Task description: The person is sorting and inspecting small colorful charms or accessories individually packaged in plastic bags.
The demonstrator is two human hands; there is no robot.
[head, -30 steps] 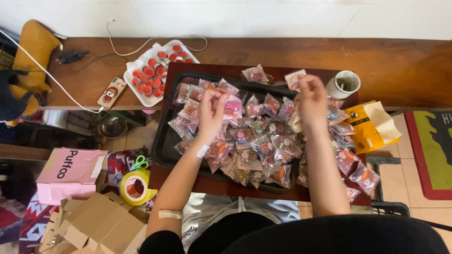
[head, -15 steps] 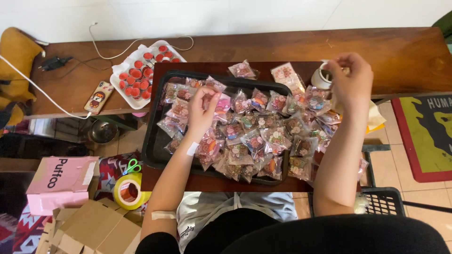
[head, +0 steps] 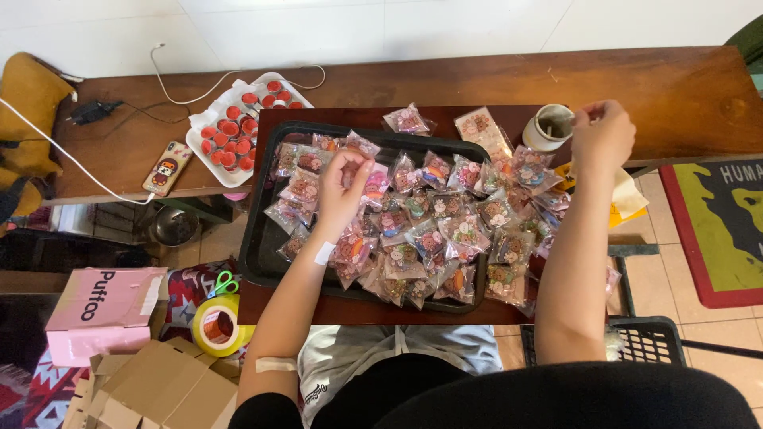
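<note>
A black tray (head: 261,238) on a dark board holds several small clear packets (head: 445,230) with pink and brown sweets inside; more packets spill off its right side. My left hand (head: 342,181) rests on the left part of the pile, its fingers curled round one packet (head: 373,184). My right hand (head: 602,131) is raised beyond the tray's right end, beside a white cup (head: 550,127), with its fingertips pinched together. Whether it holds anything is too small to tell.
On the brown table (head: 445,79) stand a white tray of red cups (head: 238,127), a phone (head: 167,168) and a white cable. Below left lie a pink box (head: 103,310), a yellow tape roll (head: 216,327), green scissors (head: 226,282) and cardboard boxes (head: 159,389). A black basket (head: 660,343) stands at the right.
My right hand lifted off the packets in the tray and moved up and right to the white cup. My left hand stayed on the pile.
</note>
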